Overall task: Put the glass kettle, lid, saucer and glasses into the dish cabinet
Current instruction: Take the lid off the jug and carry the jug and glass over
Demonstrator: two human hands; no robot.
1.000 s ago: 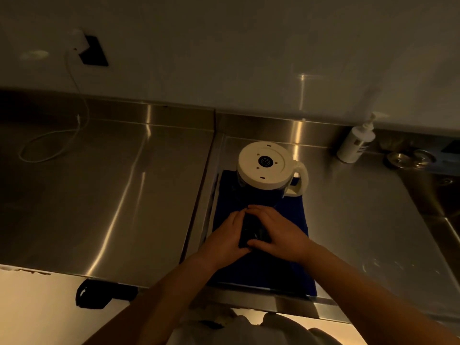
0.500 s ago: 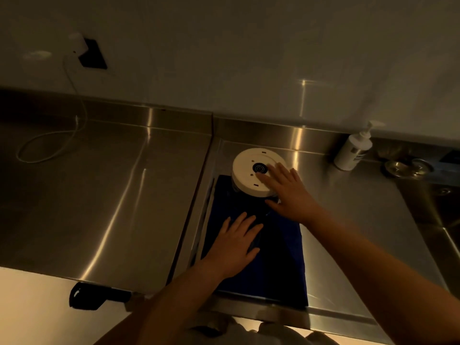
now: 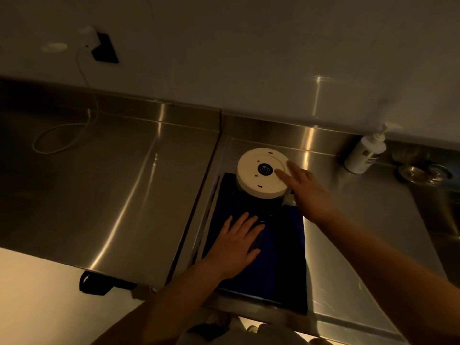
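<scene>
Glass kettle (image 3: 260,195), upside down on the blue mat (image 3: 278,257), white base up. Right hand (image 3: 308,188) with fingers straight, reaching over that base. Left hand (image 3: 236,245) flat on the mat, perhaps covering a small glass; too dark to tell.

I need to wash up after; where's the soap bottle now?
In the head view the soap pump bottle stands far right on the steel counter, against the backsplash, right of the upside-down kettle.

head-worn view, looking steeply down, close over counter (image 3: 124,185)
</scene>
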